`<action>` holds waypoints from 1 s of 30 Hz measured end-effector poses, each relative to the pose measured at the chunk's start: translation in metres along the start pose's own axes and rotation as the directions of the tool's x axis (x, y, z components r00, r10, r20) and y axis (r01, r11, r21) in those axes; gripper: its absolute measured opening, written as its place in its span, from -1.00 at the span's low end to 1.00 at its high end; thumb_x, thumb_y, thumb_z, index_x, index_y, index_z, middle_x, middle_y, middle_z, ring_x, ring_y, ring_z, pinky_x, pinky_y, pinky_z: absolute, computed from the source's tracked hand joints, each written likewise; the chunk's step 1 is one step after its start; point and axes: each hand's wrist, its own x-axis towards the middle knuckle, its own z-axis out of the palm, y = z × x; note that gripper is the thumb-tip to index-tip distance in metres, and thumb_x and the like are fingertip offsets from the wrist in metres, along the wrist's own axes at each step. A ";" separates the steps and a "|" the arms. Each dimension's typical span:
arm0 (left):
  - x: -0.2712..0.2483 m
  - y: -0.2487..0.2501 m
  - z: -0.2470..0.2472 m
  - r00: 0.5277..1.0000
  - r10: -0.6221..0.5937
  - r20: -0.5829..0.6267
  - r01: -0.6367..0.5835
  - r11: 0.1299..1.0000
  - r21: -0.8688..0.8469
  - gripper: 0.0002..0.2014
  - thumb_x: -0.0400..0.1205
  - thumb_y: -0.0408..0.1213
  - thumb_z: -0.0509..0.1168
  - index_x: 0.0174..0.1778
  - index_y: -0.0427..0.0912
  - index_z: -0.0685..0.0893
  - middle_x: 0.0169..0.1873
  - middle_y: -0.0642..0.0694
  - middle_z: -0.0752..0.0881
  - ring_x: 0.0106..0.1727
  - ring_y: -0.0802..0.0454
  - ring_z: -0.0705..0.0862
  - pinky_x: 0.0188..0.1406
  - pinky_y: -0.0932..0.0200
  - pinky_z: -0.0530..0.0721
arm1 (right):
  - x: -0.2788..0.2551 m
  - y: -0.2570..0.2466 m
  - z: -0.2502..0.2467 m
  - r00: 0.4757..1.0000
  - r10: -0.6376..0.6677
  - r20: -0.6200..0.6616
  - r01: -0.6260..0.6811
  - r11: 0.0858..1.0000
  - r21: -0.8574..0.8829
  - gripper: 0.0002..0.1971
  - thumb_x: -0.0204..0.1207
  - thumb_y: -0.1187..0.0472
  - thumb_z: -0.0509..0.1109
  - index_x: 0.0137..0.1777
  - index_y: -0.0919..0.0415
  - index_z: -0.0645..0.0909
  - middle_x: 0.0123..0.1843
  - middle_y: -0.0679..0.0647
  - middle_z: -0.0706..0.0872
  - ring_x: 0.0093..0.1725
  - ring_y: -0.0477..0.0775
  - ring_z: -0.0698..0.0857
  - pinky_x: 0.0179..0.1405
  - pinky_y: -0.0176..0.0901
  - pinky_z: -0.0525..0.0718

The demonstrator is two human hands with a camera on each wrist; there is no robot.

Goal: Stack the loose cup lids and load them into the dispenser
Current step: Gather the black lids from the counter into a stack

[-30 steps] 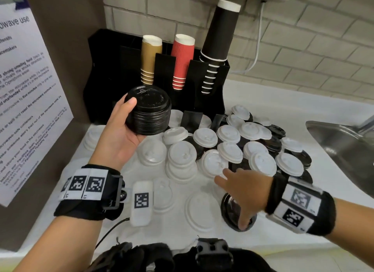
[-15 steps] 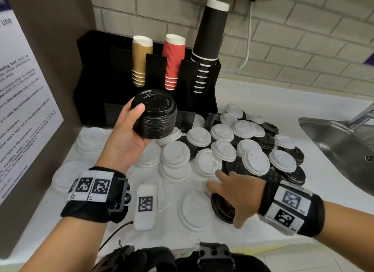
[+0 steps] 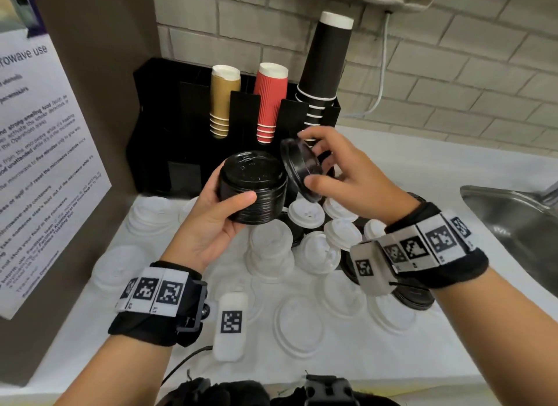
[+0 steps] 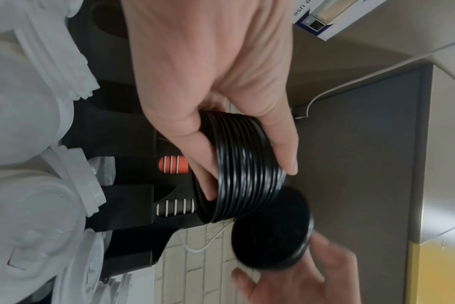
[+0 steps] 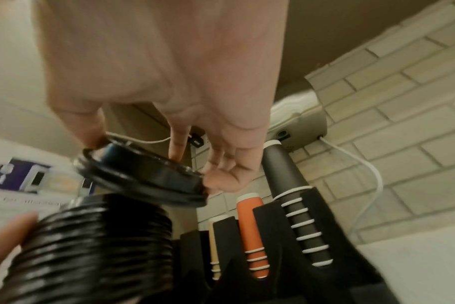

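Observation:
My left hand [image 3: 220, 212] grips a tall stack of black lids [image 3: 253, 188] above the counter, thumb on its front and fingers behind; the ribbed stack [image 4: 247, 170] fills the left wrist view. My right hand [image 3: 341, 176] pinches a single black lid [image 3: 297, 167] by its rim, tilted on edge just right of the stack's top. In the right wrist view that lid [image 5: 143, 176] hovers right above the stack [image 5: 96, 242]. The black dispenser [image 3: 187, 127] stands behind, against the wall. Loose white lids [image 3: 305, 215] and black lids [image 3: 413, 297] lie on the counter below.
Gold [image 3: 222, 103], red [image 3: 268, 103] and black cup stacks [image 3: 323, 70] stand upside down in the dispenser. A steel sink [image 3: 519, 224] lies at the right. A microwave notice [image 3: 39, 164] covers the left panel. A white cable [image 3: 382, 61] hangs on the brick wall.
My right hand has picked a black lid off the counter and lifted it up beside the top of the stack. The left hand kept hold of the stack.

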 end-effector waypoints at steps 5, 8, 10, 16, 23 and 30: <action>0.000 -0.004 0.001 0.997 -0.051 0.064 0.045 0.995 0.090 -0.23 0.32 -0.53 0.46 0.47 -0.01 0.52 0.16 -0.04 0.77 0.19 0.02 0.76 -0.05 0.19 0.76 | 0.014 -0.007 0.011 0.999 -0.001 0.052 0.001 1.000 0.012 -0.61 0.46 0.03 0.36 0.30 -0.13 0.54 0.11 0.08 0.62 -0.04 -0.09 0.58 0.07 -0.26 0.58; -0.001 -0.006 0.003 0.991 -0.079 0.105 0.065 0.989 0.130 -0.27 0.31 -0.54 0.45 0.42 0.01 0.55 0.11 -0.02 0.80 0.18 0.01 0.77 -0.07 0.21 0.75 | 0.018 -0.006 0.015 0.992 -0.023 0.126 0.027 0.999 -0.026 -0.61 0.44 0.05 0.42 0.29 -0.12 0.58 0.13 0.10 0.62 0.07 -0.15 0.54 0.07 -0.41 0.48; -0.001 -0.006 0.002 0.991 -0.082 0.110 0.064 0.986 0.152 -0.29 0.31 -0.54 0.46 0.40 -0.01 0.56 0.09 -0.03 0.80 0.18 0.00 0.77 -0.07 0.20 0.75 | 0.019 -0.004 0.018 0.987 -0.032 0.156 0.038 0.999 -0.036 -0.59 0.42 0.05 0.45 0.29 -0.16 0.58 0.17 0.06 0.61 0.12 -0.22 0.51 0.08 -0.49 0.42; -0.001 -0.006 0.000 0.991 -0.073 0.108 0.057 0.988 0.146 -0.30 0.30 -0.52 0.48 0.37 0.01 0.58 0.10 -0.03 0.80 0.18 0.01 0.77 -0.07 0.22 0.74 | 0.019 0.000 0.020 0.981 -0.068 0.182 0.076 0.996 -0.038 -0.53 0.44 0.16 0.54 0.33 -0.16 0.58 0.15 -0.11 0.57 0.11 -0.37 0.46 0.06 -0.60 0.39; -0.001 -0.004 -0.001 0.991 -0.064 0.114 0.051 0.992 0.115 -0.09 0.03 -0.18 0.78 0.34 0.01 0.59 0.08 -0.02 0.80 0.16 0.03 0.77 -0.07 0.23 0.74 | 0.021 -0.002 0.023 0.976 -0.115 0.184 0.122 0.992 -0.026 -0.49 0.44 0.04 0.56 0.39 -0.10 0.54 0.17 -0.07 0.51 0.11 -0.34 0.45 0.09 -0.49 0.44; -0.001 0.012 -0.017 0.999 0.036 0.003 -0.036 0.999 0.015 -0.05 -0.11 -0.09 0.80 0.24 -0.03 0.62 0.01 0.03 0.83 0.09 0.10 0.80 -0.11 0.23 0.76 | 0.031 0.033 0.027 0.982 0.147 0.122 -0.106 0.952 -0.287 -0.87 0.61 0.24 0.32 0.09 0.21 0.65 0.07 0.12 0.62 0.09 0.05 0.58 0.21 -0.02 0.56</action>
